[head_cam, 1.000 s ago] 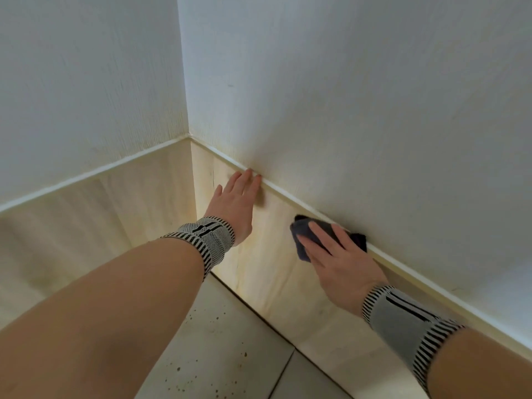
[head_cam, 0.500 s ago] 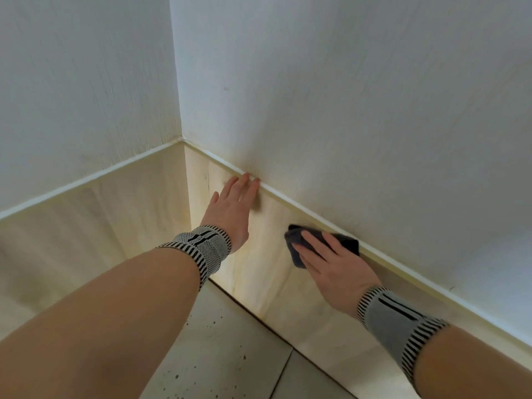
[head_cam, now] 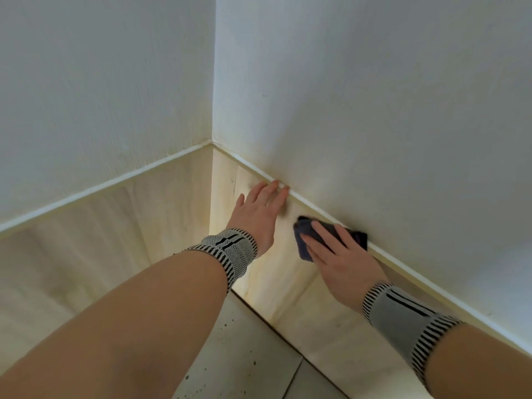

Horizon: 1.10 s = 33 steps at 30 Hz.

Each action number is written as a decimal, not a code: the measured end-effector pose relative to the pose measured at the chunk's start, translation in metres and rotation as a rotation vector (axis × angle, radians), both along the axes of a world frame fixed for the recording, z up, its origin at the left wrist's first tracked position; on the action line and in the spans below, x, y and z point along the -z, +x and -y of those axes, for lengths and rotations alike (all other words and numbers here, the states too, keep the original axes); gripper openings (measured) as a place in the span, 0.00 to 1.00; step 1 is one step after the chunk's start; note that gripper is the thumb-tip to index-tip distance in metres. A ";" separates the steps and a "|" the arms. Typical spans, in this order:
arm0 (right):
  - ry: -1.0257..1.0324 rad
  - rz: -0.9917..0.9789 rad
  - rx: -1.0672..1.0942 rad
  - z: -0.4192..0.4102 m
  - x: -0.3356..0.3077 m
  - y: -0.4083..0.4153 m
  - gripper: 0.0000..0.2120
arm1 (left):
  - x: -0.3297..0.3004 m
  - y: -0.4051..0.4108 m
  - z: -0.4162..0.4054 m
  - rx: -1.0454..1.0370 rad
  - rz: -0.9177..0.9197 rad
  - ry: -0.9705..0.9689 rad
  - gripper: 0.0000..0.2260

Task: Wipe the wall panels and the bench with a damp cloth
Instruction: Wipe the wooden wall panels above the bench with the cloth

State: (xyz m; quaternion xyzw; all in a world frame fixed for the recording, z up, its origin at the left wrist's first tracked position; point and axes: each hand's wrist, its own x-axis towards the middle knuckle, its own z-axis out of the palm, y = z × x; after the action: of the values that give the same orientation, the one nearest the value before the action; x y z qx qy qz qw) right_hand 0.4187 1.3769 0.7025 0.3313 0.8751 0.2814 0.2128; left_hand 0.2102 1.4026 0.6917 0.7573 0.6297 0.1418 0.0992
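Observation:
I face an inside corner where pale wood wall panels (head_cam: 161,205) run below white plaster walls. A dark grey cloth (head_cam: 306,234) lies flat against the right-hand panel, just under the white trim strip (head_cam: 403,269). My right hand (head_cam: 342,260) presses it to the panel with straight fingers spread over it. My left hand (head_cam: 259,211) rests flat on the same panel nearer the corner, fingertips at the trim. Both wrists wear striped grey bands. No bench is in view.
Speckled grey floor tiles (head_cam: 241,355) lie at the foot of the panels, between my forearms. The white plaster walls (head_cam: 374,96) rise above the trim on both sides of the corner.
My right hand has slid the cloth a little along the panel toward the corner, closing on my left hand. The left hand stays planted on the panel.

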 end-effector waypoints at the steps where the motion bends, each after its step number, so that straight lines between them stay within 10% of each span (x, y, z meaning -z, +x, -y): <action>1: -0.011 -0.010 0.012 0.001 0.001 0.005 0.26 | 0.000 0.000 0.000 0.002 0.010 0.003 0.42; 18: 0.004 -0.075 -0.041 -0.062 -0.003 -0.130 0.26 | 0.007 -0.131 -0.012 -0.247 -0.683 0.065 0.32; 25: 0.071 -0.100 -0.062 -0.103 0.008 -0.201 0.26 | 0.013 -0.131 -0.021 -0.311 -0.614 0.112 0.38; 29: -0.031 0.213 -0.234 -0.113 0.032 -0.196 0.27 | 0.016 -0.133 -0.026 -0.325 -0.568 0.141 0.39; 33: 0.235 -0.030 -0.138 -0.122 0.020 -0.206 0.31 | 0.018 -0.131 -0.027 -0.333 -0.564 0.173 0.39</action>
State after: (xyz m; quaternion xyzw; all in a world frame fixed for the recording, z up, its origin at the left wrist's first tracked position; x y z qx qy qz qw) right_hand 0.2130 1.4991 0.6826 0.2974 0.8598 0.3910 0.1394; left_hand 0.0790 1.4301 0.6733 0.6591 0.7330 -0.0060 -0.1680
